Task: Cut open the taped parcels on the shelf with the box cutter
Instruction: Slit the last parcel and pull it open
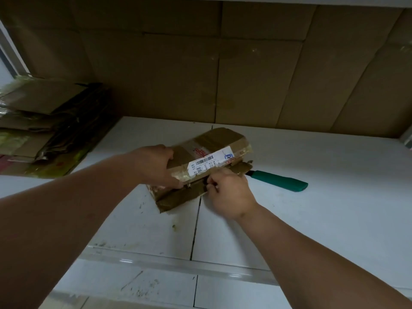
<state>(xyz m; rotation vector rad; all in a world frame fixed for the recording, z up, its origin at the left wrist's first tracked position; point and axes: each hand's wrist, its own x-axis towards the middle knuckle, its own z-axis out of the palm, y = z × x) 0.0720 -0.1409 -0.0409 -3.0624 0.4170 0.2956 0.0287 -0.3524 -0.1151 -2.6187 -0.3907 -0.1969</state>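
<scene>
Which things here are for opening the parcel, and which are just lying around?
For the job:
- taped parcel, gripped by the left hand
- right hand, pulling at its flap
- green box cutter, lying on the shelf

Just lying about:
- flattened cardboard pile
- cardboard backing

A brown taped parcel (pixel 207 157) lies on the white shelf (pixel 312 219), a white barcode label (pixel 210 163) across its near side. The left hand (pixel 153 166) grips the parcel's left end, while the right hand (pixel 229 192) pinches a loose cardboard flap (pixel 180 197) at its near edge. A green-handled box cutter (pixel 278 180) lies just right of the parcel. Flattened cardboard (pixel 44 128) is stacked at far left; a cardboard wall (pixel 223 63) stands behind.
</scene>
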